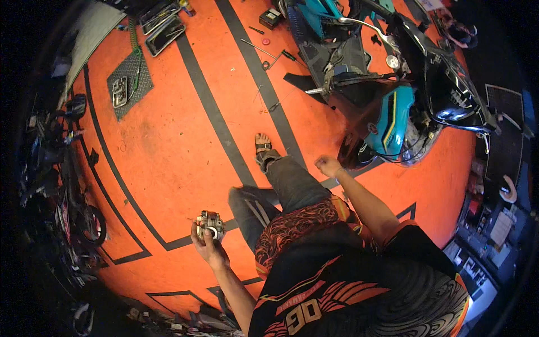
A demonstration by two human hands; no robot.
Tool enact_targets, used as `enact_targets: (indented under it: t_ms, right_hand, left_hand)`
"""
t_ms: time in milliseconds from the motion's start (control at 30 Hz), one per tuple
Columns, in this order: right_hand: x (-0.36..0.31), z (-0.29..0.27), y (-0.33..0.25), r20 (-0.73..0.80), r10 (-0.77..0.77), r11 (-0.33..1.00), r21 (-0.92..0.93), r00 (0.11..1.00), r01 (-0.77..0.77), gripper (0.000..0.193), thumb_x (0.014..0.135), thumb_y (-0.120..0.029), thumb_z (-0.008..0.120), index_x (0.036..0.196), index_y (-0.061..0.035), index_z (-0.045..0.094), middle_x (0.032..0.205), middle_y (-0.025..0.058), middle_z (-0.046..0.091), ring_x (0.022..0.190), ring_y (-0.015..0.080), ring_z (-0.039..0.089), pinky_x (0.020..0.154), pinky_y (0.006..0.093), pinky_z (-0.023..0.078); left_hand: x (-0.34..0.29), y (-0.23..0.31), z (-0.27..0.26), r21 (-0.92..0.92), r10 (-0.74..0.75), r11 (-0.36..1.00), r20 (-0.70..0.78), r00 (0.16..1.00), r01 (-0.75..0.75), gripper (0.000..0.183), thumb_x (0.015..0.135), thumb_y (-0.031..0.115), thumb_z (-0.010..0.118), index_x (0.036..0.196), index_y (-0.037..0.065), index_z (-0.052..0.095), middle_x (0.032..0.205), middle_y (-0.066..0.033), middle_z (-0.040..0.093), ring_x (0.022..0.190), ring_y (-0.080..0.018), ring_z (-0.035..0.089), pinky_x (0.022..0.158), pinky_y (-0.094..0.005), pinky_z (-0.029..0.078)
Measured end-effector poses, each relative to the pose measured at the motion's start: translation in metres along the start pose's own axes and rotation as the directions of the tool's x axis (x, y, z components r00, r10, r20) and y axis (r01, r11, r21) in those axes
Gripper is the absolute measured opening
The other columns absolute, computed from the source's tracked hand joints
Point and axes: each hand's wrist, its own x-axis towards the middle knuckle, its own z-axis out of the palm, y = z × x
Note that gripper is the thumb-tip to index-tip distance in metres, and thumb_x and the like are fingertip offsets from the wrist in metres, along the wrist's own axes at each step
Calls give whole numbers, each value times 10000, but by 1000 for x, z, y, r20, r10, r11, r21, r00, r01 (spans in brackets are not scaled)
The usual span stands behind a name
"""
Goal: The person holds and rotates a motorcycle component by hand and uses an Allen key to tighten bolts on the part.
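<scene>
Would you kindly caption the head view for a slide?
Left hand holding a metal part; motorbike on orange floor nearby.

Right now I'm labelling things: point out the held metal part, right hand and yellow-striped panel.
Held metal part (210,221): head view, middle of its body.
Right hand (328,166): head view, hand's middle.
Yellow-striped panel (398,120): head view, its teal face.

- The orange floor (168,140) is crossed by long black stripes.
- A dark diamond-patterned mat (145,84) is laid on it.
- A black box (271,18), a round red disc (266,41), a slender metal rod (258,49) and a black-handled tool (288,55) are scattered near the top.
</scene>
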Motion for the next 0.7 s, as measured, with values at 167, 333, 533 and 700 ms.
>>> enact_targets:
  t_ms: [167, 333, 533, 700]
  right_hand:
    - [23, -18, -173, -72, -67, 914, 396, 995, 90, 327, 938, -316, 591, 1025, -4, 637, 909, 118, 668, 820, 215, 624, 788, 353, 490]
    - [36, -2, -212, -191, 42, 881, 470, 981, 54, 318, 933, -306, 592, 1013, -4, 651, 938, 131, 678, 877, 219, 637, 806, 352, 496]
    - [46, 75, -140, -159, 517, 728, 598, 841, -335, 232, 907, -203, 606, 1001, 4, 650, 861, 77, 650, 757, 157, 617, 679, 306, 525]
    - [67, 110, -171, -66, 512, 624, 713, 856, -319, 155, 890, -154, 603, 952, -19, 649, 846, 77, 650, 748, 166, 622, 653, 302, 532]
  left_hand:
    - [92, 61, 39, 129, -73, 990, 145, 987, 55, 697, 883, 262, 713, 1423, 28, 339, 1250, -177, 527, 1072, -291, 589, 824, -432, 547]
    - [193, 121, 99, 303, -197, 948, 322, 926, 97, 734, 859, 305, 735, 1412, 29, 339, 1207, -162, 553, 981, -266, 631, 757, -399, 576]
    - [299, 163, 167, 496, -240, 867, 487, 840, -40, 734, 850, 361, 737, 1398, 41, 367, 1189, -142, 570, 976, -263, 642, 760, -388, 575]
    - [373, 179, 203, 497, -231, 865, 519, 823, -71, 715, 832, 284, 764, 1373, 6, 387, 1188, -147, 544, 1020, -240, 602, 865, -374, 536]
